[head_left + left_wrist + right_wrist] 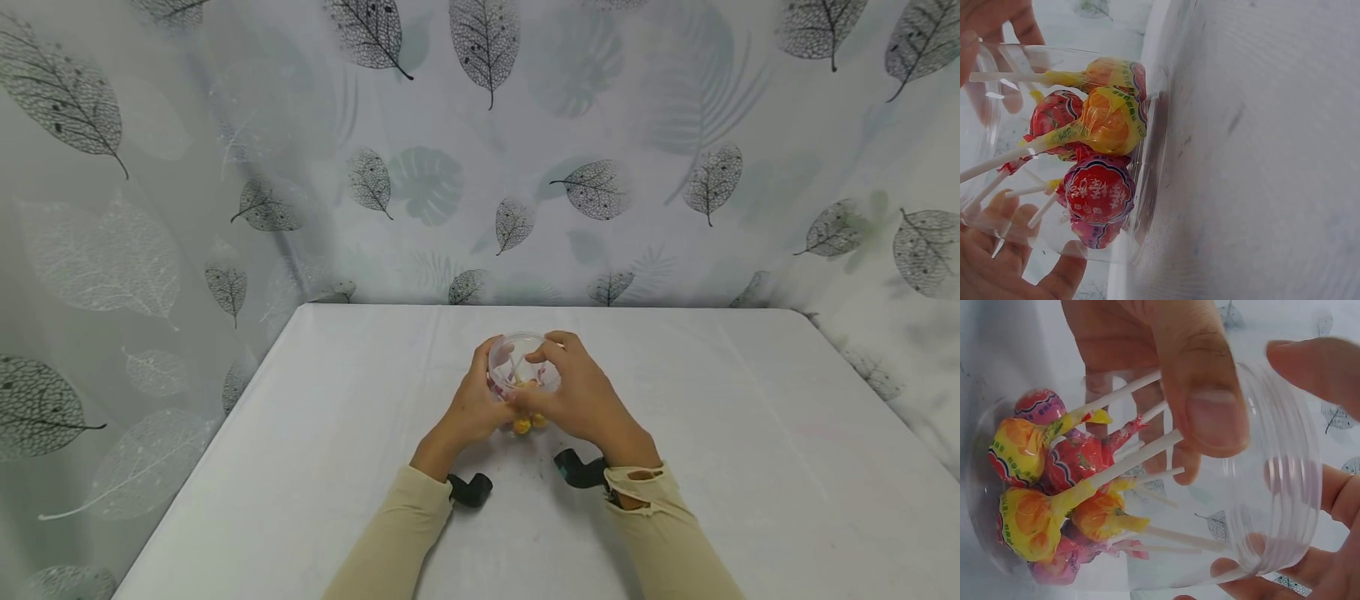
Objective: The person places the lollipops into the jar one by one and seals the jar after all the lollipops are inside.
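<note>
A clear plastic jar [522,343] with a threaded rim stands upright at the middle of the white table, open at the top. Inside are several lollipops [1032,525], wrapped in yellow, red and pink, with the candy heads down and white sticks up. My left hand [474,407] grips the jar's left side, its thumb [1215,419] across the front of the wall and its fingers behind. On the other side my right hand [588,396] holds the jar near the rim. Its fingers [1329,556] curl about the far side and its thumb lies toward the front.
The white tabletop [300,467] stretches out on all sides of the jar. A leaf-patterned curtain [450,200] hangs behind the table and along both sides. Black devices [471,490] are strapped at both wrists, under beige sleeves [390,533].
</note>
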A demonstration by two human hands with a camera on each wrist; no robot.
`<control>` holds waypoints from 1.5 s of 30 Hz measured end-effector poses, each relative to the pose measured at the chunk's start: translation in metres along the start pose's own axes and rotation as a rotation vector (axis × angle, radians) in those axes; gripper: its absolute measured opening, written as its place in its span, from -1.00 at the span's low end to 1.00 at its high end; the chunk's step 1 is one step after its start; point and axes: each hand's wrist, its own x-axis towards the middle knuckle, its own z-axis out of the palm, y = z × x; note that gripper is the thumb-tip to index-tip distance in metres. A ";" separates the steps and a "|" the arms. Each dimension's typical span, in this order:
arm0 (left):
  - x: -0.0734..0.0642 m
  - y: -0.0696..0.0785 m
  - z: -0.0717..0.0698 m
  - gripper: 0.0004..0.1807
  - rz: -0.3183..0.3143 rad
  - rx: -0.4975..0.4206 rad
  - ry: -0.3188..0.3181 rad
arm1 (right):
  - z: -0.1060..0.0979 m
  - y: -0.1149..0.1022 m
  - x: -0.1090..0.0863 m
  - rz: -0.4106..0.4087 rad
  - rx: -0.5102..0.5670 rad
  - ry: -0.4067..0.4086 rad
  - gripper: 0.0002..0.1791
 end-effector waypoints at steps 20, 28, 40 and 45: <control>-0.001 -0.001 0.000 0.13 0.016 0.012 -0.005 | 0.000 -0.002 0.000 0.007 -0.003 -0.016 -0.41; 0.001 -0.003 -0.001 0.10 0.027 -0.009 -0.016 | 0.002 -0.002 0.000 -0.010 -0.023 0.029 -0.36; 0.000 0.000 0.000 0.12 0.015 -0.002 -0.009 | 0.000 -0.002 0.000 -0.015 -0.010 0.001 -0.49; 0.000 0.000 0.000 0.13 0.011 0.008 -0.002 | 0.001 -0.003 0.000 -0.017 -0.033 0.024 -0.41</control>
